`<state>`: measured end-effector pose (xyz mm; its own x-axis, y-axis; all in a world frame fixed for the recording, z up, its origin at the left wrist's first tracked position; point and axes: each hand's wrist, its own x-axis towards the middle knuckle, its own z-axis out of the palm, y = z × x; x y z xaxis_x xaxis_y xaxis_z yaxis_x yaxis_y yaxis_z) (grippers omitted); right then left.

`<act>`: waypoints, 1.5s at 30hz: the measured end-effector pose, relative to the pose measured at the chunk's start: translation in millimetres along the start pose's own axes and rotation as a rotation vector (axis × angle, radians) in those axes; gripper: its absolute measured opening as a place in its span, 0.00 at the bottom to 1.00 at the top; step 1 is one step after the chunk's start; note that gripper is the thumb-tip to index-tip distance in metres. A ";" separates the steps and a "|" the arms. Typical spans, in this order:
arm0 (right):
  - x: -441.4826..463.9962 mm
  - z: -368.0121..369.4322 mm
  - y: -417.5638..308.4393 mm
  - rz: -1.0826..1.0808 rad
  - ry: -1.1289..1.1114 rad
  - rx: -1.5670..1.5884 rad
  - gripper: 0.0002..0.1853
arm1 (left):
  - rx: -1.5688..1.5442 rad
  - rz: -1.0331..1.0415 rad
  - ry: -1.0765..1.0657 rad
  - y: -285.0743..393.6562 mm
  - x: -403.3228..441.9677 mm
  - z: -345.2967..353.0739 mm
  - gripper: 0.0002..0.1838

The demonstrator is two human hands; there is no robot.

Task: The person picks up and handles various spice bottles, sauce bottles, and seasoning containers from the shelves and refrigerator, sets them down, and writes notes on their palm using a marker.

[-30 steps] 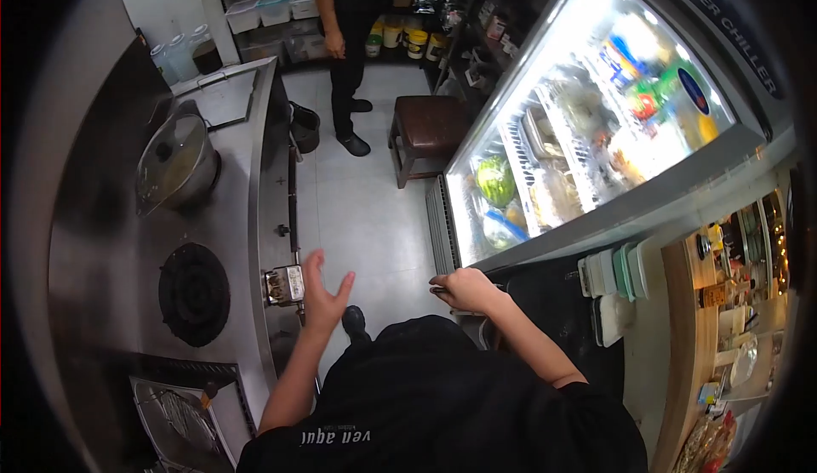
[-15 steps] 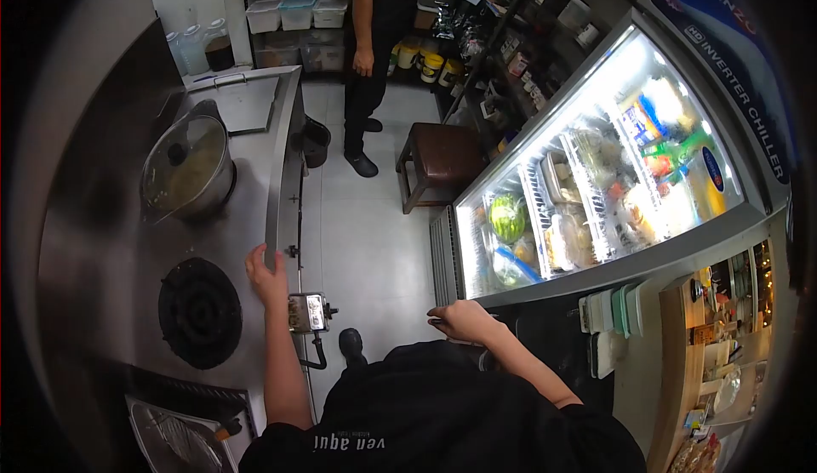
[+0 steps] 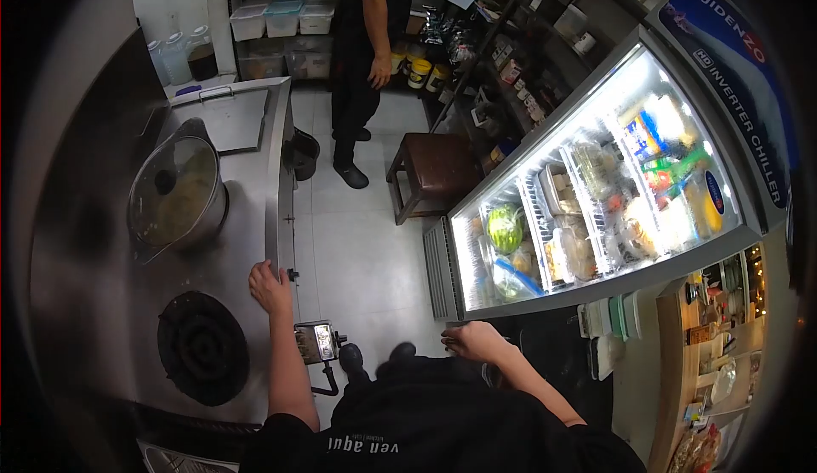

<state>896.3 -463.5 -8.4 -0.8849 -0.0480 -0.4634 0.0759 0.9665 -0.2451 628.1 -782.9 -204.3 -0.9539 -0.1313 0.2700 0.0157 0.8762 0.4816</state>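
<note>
Stood between steel counter [image 3: 242, 235] and lit chiller [image 3: 613, 289]; rested loosely spread left hand [image 3: 270, 289], earlier raised, on counter edge; couldn't tell grip of right hand [image 3: 475, 342].

The bench [image 3: 245, 235] is silver-grey, and the burner [image 3: 202, 348] on it is black. The pot's clear lid [image 3: 191, 185] has a black knob [image 3: 166, 181]. The wearer's shirt [image 3: 425, 422] is black with small white lettering; the other person's trousers [image 3: 353, 103] and shoes [image 3: 351, 177] are black too. The stool's seat [image 3: 438, 161] is dark brown. The floor [image 3: 357, 247] is pale grey, crossed by thin lines. Inside the grey-framed fridge [image 3: 553, 304], a watermelon [image 3: 505, 228] shows light and dark green stripes. The fridge's sign [image 3: 723, 69] is blue with white and red letters. One bucket [image 3: 419, 73] is yellow, one box lid [image 3: 286, 3] light blue.
</note>
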 end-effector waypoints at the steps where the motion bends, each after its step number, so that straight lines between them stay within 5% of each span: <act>1: 2.2 1.3 3.6 0.004 0.008 0.005 0.17 | 0.020 0.021 0.009 -1.0 0.2 1.5 0.21; 13: 67.0 -44.9 26.7 -0.148 -0.039 -0.036 0.15 | 0.008 0.240 -0.013 1.1 -0.6 14.3 0.22; 26: 120.4 -75.6 84.4 -0.089 -0.116 -0.079 0.12 | -0.091 0.224 -0.053 -9.6 4.7 24.9 0.22; 37: 67.0 -0.7 88.2 0.025 0.096 0.002 0.12 | 0.008 0.331 -0.001 -34.9 2.7 50.4 0.24; 38: 50.7 16.2 87.8 0.083 0.098 0.030 0.12 | -0.394 0.116 -0.103 -62.7 11.9 80.7 0.24; 42: -40.7 48.6 75.6 0.310 0.162 0.133 0.13 | -0.029 0.298 -0.178 -46.7 16.9 64.8 0.27; 45: -105.1 74.1 69.8 0.429 0.193 0.193 0.13 | 0.328 0.475 -0.001 -24.1 6.5 43.1 0.31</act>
<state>1028.6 -409.7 -39.9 -0.8228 0.4083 -0.3953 0.5186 0.8238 -0.2287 608.6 -784.9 -250.2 -0.8650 0.3125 0.3925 0.3492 0.9367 0.0239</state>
